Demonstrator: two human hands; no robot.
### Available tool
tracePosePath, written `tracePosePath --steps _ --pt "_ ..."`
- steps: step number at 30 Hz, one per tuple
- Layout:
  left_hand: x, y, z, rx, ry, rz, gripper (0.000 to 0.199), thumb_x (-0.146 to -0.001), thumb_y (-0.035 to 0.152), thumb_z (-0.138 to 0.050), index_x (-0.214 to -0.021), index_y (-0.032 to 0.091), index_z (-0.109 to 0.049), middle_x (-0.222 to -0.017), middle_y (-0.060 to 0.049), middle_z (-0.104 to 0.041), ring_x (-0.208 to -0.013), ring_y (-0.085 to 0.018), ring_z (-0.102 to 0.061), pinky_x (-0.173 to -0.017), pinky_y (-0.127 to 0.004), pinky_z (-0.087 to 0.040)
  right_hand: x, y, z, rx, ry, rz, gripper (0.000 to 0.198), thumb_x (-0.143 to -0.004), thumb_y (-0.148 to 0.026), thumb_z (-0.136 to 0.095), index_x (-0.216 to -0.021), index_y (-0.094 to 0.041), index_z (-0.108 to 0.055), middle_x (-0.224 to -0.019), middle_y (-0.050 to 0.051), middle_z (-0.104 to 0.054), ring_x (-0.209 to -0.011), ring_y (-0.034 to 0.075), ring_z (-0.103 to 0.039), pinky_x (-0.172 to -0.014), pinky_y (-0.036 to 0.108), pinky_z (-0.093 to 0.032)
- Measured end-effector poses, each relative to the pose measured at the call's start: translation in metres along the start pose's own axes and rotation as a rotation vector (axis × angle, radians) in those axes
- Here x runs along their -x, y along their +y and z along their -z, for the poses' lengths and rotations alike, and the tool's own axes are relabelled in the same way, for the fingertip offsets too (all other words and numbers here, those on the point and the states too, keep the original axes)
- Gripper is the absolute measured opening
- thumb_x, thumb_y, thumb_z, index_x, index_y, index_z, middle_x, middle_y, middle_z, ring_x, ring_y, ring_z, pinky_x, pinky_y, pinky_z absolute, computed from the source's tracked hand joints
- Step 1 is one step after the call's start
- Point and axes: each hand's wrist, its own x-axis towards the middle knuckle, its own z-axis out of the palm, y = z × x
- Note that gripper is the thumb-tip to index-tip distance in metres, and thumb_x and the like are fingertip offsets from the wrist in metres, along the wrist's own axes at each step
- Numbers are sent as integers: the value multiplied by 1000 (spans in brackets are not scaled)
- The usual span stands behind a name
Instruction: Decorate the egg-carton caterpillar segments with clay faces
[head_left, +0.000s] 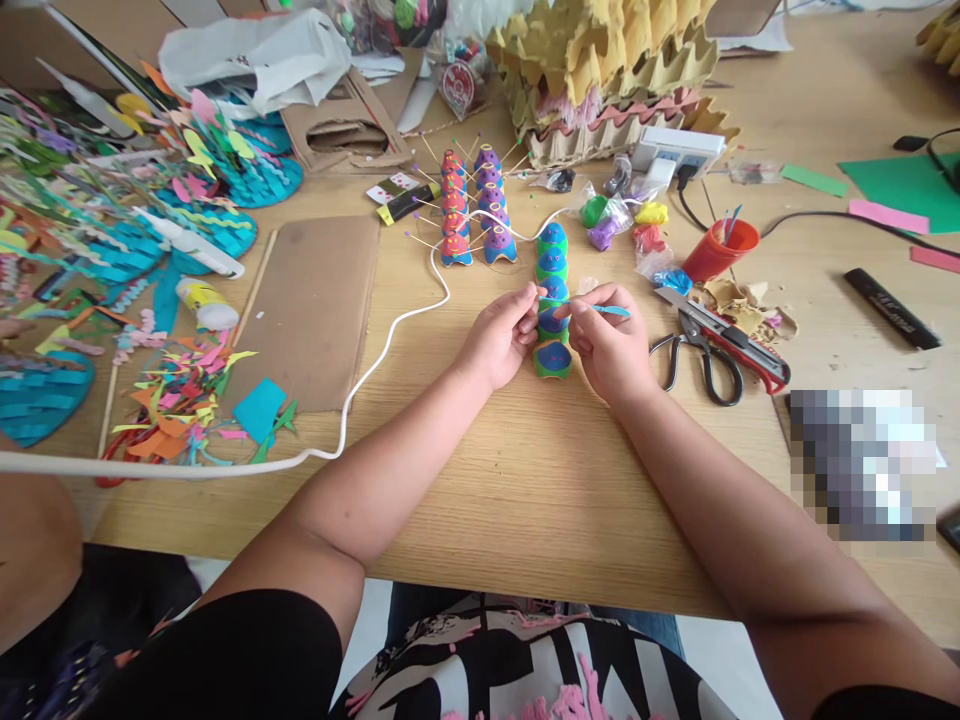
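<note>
A strip of egg-carton cups painted blue and green (pixel 553 357) lies upright on the table between my hands, with small faces on its cups. My right hand (pixel 611 345) pinches a thin blue plastic tool (pixel 613 311), its tip close to the strip's middle cups. On the strip's left side, my left hand (pixel 501 338) has thumb and forefinger pressed together beside the same cups; whatever is between them is too small to make out. Behind stand a red egg-carton strip (pixel 454 215) and a purple one (pixel 492 205), both with sticks poking out.
Right of my hands lie pliers (pixel 705 355), a red utility knife (pixel 739 345) and an orange cup (pixel 721 250). Coloured clay (pixel 602 232) sits farther back, before stacked egg trays (pixel 600 80). A white cable (pixel 390 345) crosses leftward past cardboard (pixel 315 300) and paper scraps (pixel 176 390).
</note>
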Motion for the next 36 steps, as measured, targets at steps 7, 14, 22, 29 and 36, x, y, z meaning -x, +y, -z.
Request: tracePosePath --steps 7,14,22,29,36 --pt "-1 -2 1 -52 -7 -11 29 -100 32 -81 -78 17 -70 -64 7 -49 -51 -2 -41 -47 -15 -30 -5 5 6 41 -61 42 53 -71 -57 -101 -82 -25 -60 -69 -6 -70 -48 5 -37 -46 21 -28" --pt "-1 -2 2 -73 -22 -12 30 -99 37 -83 -80 17 -72 -62 7 -46 -51 -2 -41 -47 -16 -30 -4 5 6 70 -62 48 52 -75 -59 -98 -83 -25 -59 -72 -4 -73 -48 5 -37 -47 22 -28" --pt "-2 1 0 -38 -4 18 46 -100 56 -78 -77 16 -74 -64 5 -51 -52 -3 -42 -45 -18 -31 -4 5 6 44 -79 62 51 -76 -58 -98 -83 -24 -60 -72 -4 -73 -48 4 -40 -47 21 -29" --pt "0 4 -2 -46 28 37 55 -102 65 -69 -77 17 -76 -64 2 -53 -52 -4 -43 -46 -19 -33 -4 5 7 39 -71 58 52 -75 -57 -99 -83 -24 -60 -71 -4 -74 -47 4 -38 -47 21 -27" --pt "-1 3 -1 -38 27 40 55 -104 65 -67 -80 16 -77 -64 2 -55 -52 -4 -45 -46 -18 -34 -5 5 7 59 -68 62 54 -75 -59 -98 -82 -25 -57 -69 -5 -72 -47 5 -38 -47 21 -27"
